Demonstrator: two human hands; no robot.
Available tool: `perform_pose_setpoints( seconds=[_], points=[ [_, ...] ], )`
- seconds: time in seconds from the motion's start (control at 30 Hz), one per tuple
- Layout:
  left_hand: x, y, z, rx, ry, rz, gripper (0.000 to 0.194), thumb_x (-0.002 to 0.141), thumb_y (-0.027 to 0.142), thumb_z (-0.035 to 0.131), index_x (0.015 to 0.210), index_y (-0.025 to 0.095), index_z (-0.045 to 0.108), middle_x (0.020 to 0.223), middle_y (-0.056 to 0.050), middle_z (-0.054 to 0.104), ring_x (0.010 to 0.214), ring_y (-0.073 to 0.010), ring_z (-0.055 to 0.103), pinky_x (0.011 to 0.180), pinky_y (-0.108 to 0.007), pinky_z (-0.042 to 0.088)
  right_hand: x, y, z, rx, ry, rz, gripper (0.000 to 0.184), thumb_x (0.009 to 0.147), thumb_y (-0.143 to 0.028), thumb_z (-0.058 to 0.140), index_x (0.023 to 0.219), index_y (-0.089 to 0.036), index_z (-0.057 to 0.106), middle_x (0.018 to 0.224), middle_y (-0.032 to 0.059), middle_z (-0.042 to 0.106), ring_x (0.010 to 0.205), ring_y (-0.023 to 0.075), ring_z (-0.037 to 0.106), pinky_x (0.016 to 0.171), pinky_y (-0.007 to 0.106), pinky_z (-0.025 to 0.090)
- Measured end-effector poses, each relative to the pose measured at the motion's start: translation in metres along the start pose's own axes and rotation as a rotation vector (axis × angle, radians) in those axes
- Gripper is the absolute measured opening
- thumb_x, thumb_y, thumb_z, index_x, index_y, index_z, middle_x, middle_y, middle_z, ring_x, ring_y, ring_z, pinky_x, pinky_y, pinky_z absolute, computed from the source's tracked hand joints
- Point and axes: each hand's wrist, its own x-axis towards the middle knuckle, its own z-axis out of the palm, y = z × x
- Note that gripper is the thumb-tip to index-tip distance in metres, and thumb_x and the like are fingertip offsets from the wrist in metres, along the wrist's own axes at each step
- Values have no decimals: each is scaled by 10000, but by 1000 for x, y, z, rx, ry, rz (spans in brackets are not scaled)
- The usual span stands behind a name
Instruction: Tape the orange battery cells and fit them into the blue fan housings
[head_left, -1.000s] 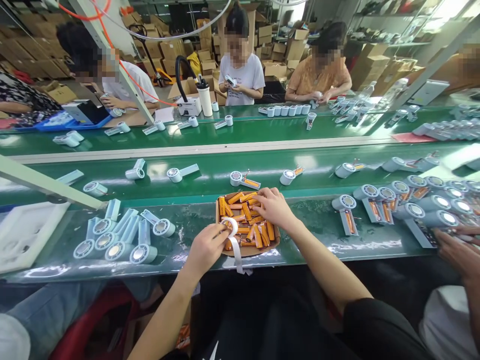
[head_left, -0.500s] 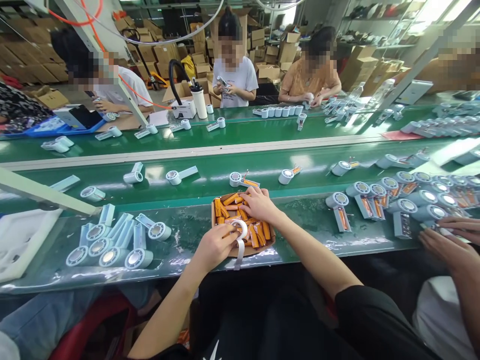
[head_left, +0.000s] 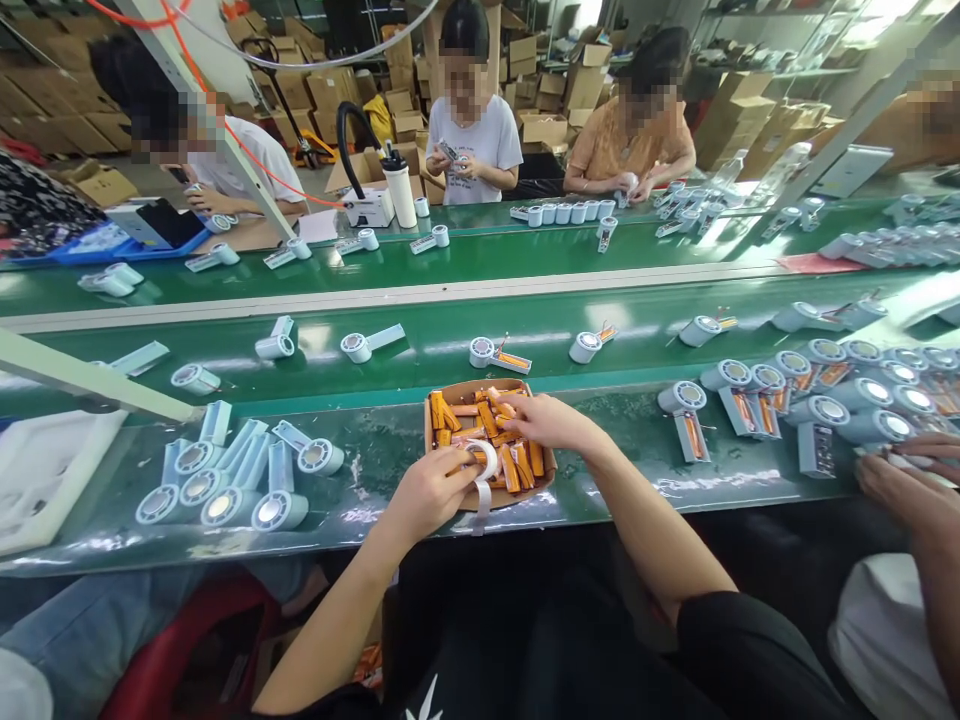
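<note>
My left hand (head_left: 435, 490) is closed on a roll of white tape (head_left: 489, 460), and a loose strip of the tape hangs down at the front of a shallow cardboard box (head_left: 546, 488). Orange-wrapped battery packs (head_left: 517, 470) lie jumbled inside this box. Over its right side, my right hand (head_left: 555, 422) has its fingers pinched together on an orange battery pack (head_left: 505, 408); the fingers partly cover it. Just behind the box, a light-blue fan housing (head_left: 481, 352) lies on the green belt with an orange pack in its handle.
Several fan housings (head_left: 279, 510) are grouped left of the box, and many more (head_left: 814, 410) crowd the right. A co-worker's hands (head_left: 907, 480) work at the far right. Other people sit beyond the belt (head_left: 420, 340). A white tray (head_left: 60, 480) and slanted frame post (head_left: 97, 375) stand left.
My right hand has drawn back to the right, its fingers now pinched on a battery pack. My left hand keeps the tape roll in place. Housings on the belt have shifted slightly right.
</note>
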Motion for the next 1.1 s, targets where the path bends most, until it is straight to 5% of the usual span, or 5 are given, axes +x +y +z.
perform_pose_setpoints(
  seconds=[0.1,0.2,0.37,0.83,1.1],
  points=[
    [3,1,2,-4,27,12,266,1013,103,514,1129,203,732,1049,-79,744,1020,-204,717,922,-344,621,-11,-8,-1,-11,150,16,489,1002,-390,608,1480,-290,598,1043,70,756,930,253,711,883,376,548],
    [6,3,2,-8,19,13,275,1012,98,508,1131,202,733,1067,-82,749,1047,-208,721,941,-356,623,-16,-8,3,546,214,-97,564,961,-472,666,1482,-282,566,1032,24,704,854,183,691,819,339,594],
    [12,8,-4,25,-50,51,263,1035,133,500,1116,211,738,1084,-72,754,1041,-210,724,966,-374,616,-27,-8,14,1088,379,-67,393,725,-504,917,892,-224,696,1022,22,709,954,185,714,855,337,632],
    [30,16,-15,222,-98,257,185,1052,160,547,1115,180,720,1067,-52,757,987,-202,674,960,-373,595,-62,-23,45,740,796,-10,401,727,-604,895,812,-225,796,808,61,815,714,229,751,705,363,627],
    [31,13,-19,251,-206,222,193,1071,182,515,1051,179,707,1018,-50,729,961,-202,666,904,-359,558,-74,-15,58,913,424,46,390,692,-456,946,965,-217,803,926,59,828,852,225,796,812,356,678]
  ],
)
